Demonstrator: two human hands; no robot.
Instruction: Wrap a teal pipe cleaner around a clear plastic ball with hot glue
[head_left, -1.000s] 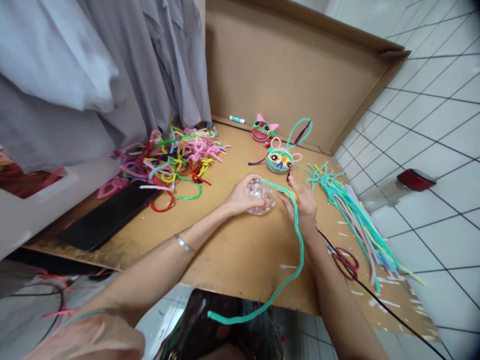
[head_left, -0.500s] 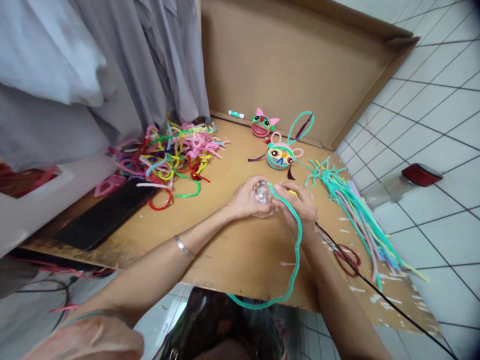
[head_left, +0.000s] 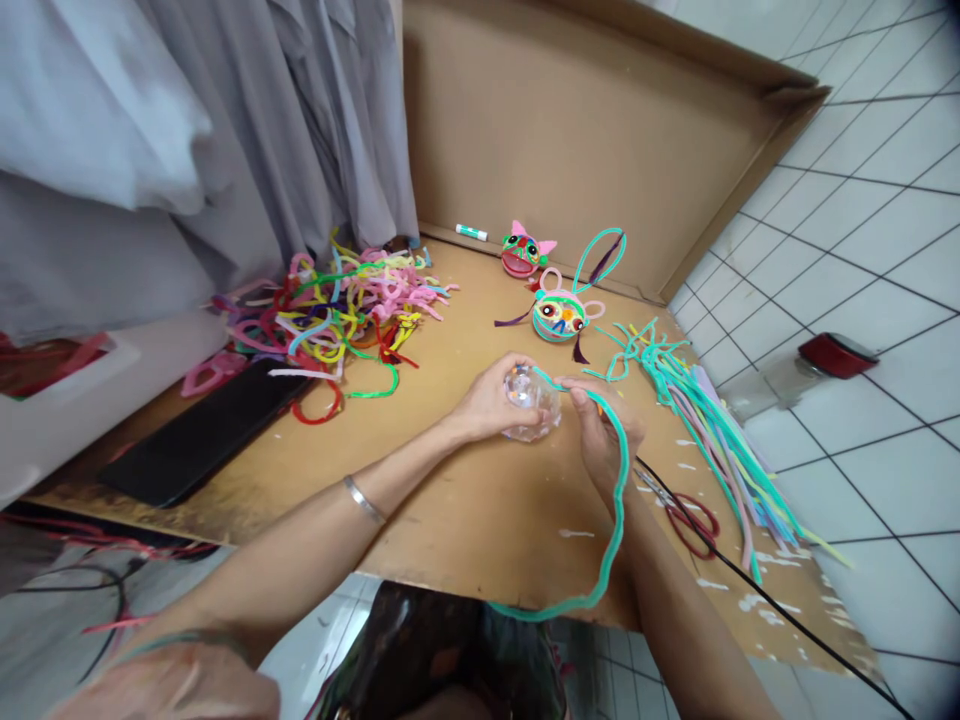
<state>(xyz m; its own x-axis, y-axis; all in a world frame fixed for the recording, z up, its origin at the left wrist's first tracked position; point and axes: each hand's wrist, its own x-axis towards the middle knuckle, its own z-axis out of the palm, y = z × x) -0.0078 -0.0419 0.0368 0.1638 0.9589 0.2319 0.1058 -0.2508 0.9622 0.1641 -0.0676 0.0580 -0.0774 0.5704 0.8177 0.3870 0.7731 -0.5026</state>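
Note:
A clear faceted plastic ball (head_left: 541, 408) is gripped in my left hand (head_left: 491, 400), above the middle of the table. My right hand (head_left: 609, 425) pinches a teal pipe cleaner (head_left: 621, 500) a short way right of the ball. One end of the strand reaches the ball's top; the rest curves down past the table's front edge. Behind my hands sits a decorated face ball (head_left: 559, 318) with pink loop ears, and beyond it a red and green face ball (head_left: 521, 255) with pink pointed ears.
Mixed pipe cleaners (head_left: 360, 300) lie heaped at the left beside a black flat object (head_left: 202, 435). On the right are a pipe cleaner bundle (head_left: 720, 440), red-handled scissors (head_left: 691, 525), a black cable (head_left: 787, 608) and a red-lidded jar (head_left: 836, 356). A marker (head_left: 472, 232) lies at the back.
My right hand has moved right, away from the ball, with the teal strand in its fingers. More of the ball and a stretch of strand between the hands now show.

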